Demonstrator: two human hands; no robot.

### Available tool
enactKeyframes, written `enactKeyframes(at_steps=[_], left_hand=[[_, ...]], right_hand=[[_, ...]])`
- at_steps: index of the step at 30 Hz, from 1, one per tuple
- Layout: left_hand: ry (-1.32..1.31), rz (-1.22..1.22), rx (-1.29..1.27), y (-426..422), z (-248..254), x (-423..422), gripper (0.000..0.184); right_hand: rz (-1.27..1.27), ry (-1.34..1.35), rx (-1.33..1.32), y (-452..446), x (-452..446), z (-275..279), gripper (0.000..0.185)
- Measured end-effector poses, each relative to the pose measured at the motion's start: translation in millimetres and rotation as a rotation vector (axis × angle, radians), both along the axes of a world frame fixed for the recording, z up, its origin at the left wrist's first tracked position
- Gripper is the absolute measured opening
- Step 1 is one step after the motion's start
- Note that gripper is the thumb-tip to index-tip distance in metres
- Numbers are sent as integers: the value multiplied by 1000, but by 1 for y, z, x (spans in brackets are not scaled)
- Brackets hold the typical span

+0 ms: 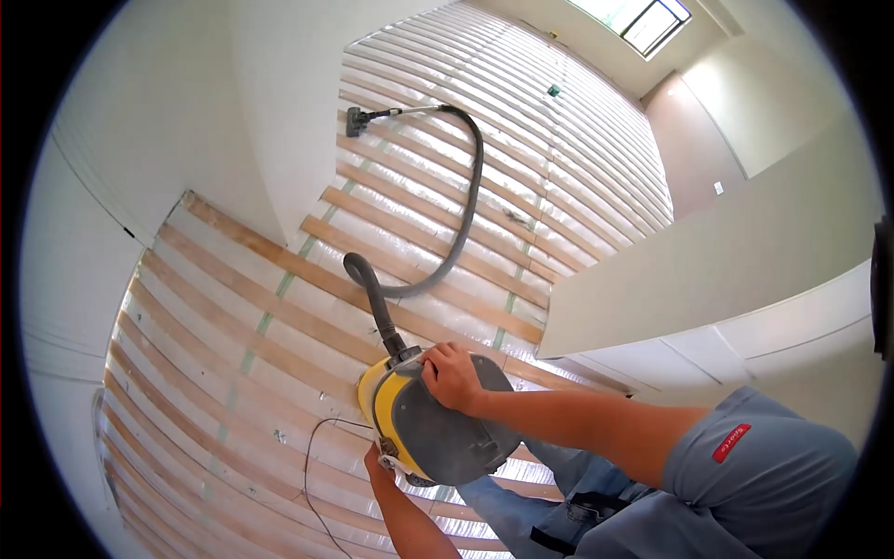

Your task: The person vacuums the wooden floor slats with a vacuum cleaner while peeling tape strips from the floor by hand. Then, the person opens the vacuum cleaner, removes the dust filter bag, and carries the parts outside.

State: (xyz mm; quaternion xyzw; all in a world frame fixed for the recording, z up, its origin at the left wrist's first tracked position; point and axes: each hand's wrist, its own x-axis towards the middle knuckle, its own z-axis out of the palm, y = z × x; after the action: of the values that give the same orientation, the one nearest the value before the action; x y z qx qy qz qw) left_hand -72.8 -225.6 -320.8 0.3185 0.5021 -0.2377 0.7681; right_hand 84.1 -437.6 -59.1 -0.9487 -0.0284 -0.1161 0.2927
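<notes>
A yellow and grey canister vacuum cleaner [447, 419] is in front of my legs, over the slatted floor. My right hand [452, 375] lies over its grey upper part near the hose inlet, fingers curled round the edge. My left hand [380, 461] grips the lower side by the yellow rim; its fingers are partly hidden by the machine. From the inlet, a grey hose [470, 200] loops across the floor to a metal tube and a dark floor nozzle [356, 121] beside the white wall. A thin dark cord [309, 466] trails below the machine.
Wooden battens [233, 326] run in rows over shiny foil sheeting, with green tape strips across. White walls [289, 112] stand at the left, and a low white partition [670, 270] at the right. A small green object [554, 90] lies farther off, below a window [647, 23].
</notes>
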Motion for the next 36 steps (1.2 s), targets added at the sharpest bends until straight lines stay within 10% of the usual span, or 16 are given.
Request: enactKeyframes(at_steps=[10,21,25,28,31,36], left_hand=[[99,-165,32,9,-73,9,32],[160,232,207,-19,-53,11,31],[12,-239,1032,6,-62,3,34],[-143,-470,843,41,-88,-20,31],[7,-497,565,37,59,24,37],[44,-634,413,32,92,29,41]], right_hand=[[31,106,-6,-6,3,1,8],[61,165,-20,-6,8,8,10],[62,159,-24,-7,5,4,11],[46,145,-47,-5,5,3,12],[57,143,-32,-6,10,11,11],[46,134,-42,-4,8,6,10]])
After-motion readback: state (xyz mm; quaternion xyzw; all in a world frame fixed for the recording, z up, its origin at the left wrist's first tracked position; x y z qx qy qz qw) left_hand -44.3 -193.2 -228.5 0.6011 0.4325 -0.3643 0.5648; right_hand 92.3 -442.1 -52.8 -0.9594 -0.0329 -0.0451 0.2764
